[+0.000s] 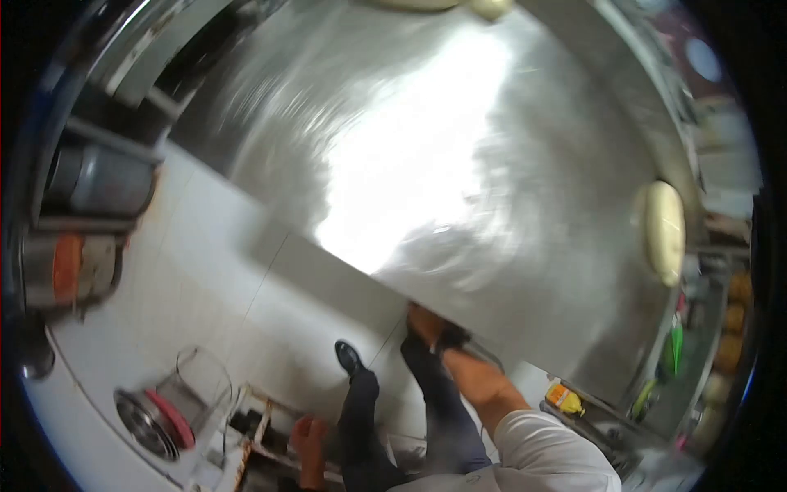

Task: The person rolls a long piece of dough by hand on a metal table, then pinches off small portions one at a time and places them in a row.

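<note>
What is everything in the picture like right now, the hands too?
Left hand: low near the legs, too blurred to tell if open
Right hand: at the table's near edge, partly hidden, grip unclear
Table: flat, shiny, with bright glare
Long dough roll: lying down, near the table's right side
Small dough lump: at the far end, cut off by the picture
Shoe: on the floor

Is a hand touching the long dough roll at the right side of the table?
No, the dough roll lies on the metal table, apart from the left hand and right hand.
</note>
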The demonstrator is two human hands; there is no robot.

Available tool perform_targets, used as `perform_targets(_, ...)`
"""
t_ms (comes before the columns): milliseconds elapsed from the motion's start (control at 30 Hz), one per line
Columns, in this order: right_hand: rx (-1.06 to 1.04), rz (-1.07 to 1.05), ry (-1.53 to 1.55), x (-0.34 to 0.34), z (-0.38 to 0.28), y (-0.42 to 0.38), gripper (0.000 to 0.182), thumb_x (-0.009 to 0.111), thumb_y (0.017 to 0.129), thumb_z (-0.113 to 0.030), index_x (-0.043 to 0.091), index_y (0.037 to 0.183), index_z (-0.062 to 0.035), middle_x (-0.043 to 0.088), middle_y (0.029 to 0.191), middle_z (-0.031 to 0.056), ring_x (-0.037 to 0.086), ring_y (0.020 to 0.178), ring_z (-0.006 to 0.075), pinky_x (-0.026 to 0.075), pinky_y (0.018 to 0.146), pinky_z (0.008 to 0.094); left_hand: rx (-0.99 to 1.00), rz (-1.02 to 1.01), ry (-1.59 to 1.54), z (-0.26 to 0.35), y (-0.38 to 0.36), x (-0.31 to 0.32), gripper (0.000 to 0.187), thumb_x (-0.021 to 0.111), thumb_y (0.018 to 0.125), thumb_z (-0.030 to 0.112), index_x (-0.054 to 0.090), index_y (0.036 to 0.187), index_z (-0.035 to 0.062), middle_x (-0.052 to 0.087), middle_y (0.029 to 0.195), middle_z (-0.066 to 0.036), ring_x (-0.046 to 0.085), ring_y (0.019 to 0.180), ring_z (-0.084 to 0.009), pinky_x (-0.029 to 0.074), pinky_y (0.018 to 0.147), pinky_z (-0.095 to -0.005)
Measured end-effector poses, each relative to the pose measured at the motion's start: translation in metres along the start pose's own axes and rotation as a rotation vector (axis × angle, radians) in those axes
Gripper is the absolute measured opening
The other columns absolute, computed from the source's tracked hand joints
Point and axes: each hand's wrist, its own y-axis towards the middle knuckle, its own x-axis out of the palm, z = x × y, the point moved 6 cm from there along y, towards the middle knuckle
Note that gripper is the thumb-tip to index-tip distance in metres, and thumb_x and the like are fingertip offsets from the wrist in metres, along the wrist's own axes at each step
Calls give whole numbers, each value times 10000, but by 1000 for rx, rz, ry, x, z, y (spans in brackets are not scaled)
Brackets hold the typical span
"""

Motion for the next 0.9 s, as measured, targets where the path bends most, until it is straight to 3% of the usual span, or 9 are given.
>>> perform_targets(33, 133, -194, -155, -1, -4, -17, 350, 604, 938, -305, 695, 1083, 1, 705, 985, 262, 661, 901, 478, 521, 828, 548, -17, -2, 4, 5, 4, 3, 306, 661, 952, 60, 580, 1229, -43, 688, 976, -132, 673, 804, -186, 574, 699, -330)
perform_targets(67, -38, -50, 379, 32, 19, -74, 317, 643, 904, -312, 701, 994, -14, 708, 936, 238, 671, 874, 466, 530, 803, 548, 13, -86, 23, 14, 5, 7, 306, 661, 952, 60, 580, 1229, -43, 688, 976, -132, 673, 804, -186, 574, 699, -330)
perform_targets(100, 226, -386, 269, -19, -23, -88, 281, 665, 891, -314, 709, 957, -45, 714, 889, 207, 697, 852, 417, 546, 776, 517, 57, -140, -32, 25, 9, 8, 339, 656, 955, 73, 562, 1257, -46, 683, 979, -141, 671, 783, -197, 576, 682, -327)
perform_targets(133, 153, -424, 294, -77, -60, -102, 269, 673, 903, -328, 727, 1008, -87, 732, 909, 173, 722, 866, 358, 563, 780, 464, 100, -187, -91, 45, 12, 18, 372, 651, 957, 85, 544, 1286, -50, 678, 982, -151, 668, 762, -208, 577, 665, -324)
perform_targets(233, 14, -413, 473, -207, -112, -163, 248, 700, 914, -307, 747, 1027, -92, 749, 959, 154, 736, 880, 315, 576, 801, 423, 260, -296, -19, 124, -4, 59, 355, 612, 983, 81, 534, 1300, -57, 683, 1002, -145, 677, 787, -195, 599, 730, -319)
perform_targets(333, 99, -223, 630, -301, -82, -195, 249, 704, 936, -255, 746, 1067, -47, 763, 960, 132, 745, 850, 251, 584, 797, 373, 404, -443, 57, 222, -40, 122, 343, 630, 994, 93, 557, 1290, -63, 682, 1020, -136, 681, 840, -188, 600, 793, -329)
perform_targets(567, 558, 538, 669, -520, 160, -195, 281, 682, 998, -228, 712, 1148, 8, 734, 933, 51, 681, 853, 123, 556, 719, 307, 573, -777, 95, 354, -176, 310, 436, 637, 1021, 176, 529, 1346, -93, 675, 1105, -182, 705, 950, -245, 611, 861, -355)
perform_targets(800, 665, 844, 750, -613, 428, -100, 393, 631, 1030, -364, 705, 1154, 1, 706, 944, 35, 640, 872, 80, 491, 672, 243, 362, -1016, 214, 314, -268, 560, 573, 647, 1022, 275, 468, 1418, -98, 621, 1249, -232, 677, 1092, -301, 576, 974, -415)
perform_targets(900, 747, 886, 796, -622, 485, -59, 444, 631, 1021, -406, 732, 1082, 23, 727, 897, 57, 652, 780, 143, 513, 705, 309, 211, -1081, 229, 288, -308, 658, 456, 635, 1025, 288, 534, 1311, -52, 648, 1117, -155, 673, 1002, -236, 575, 929, -400)
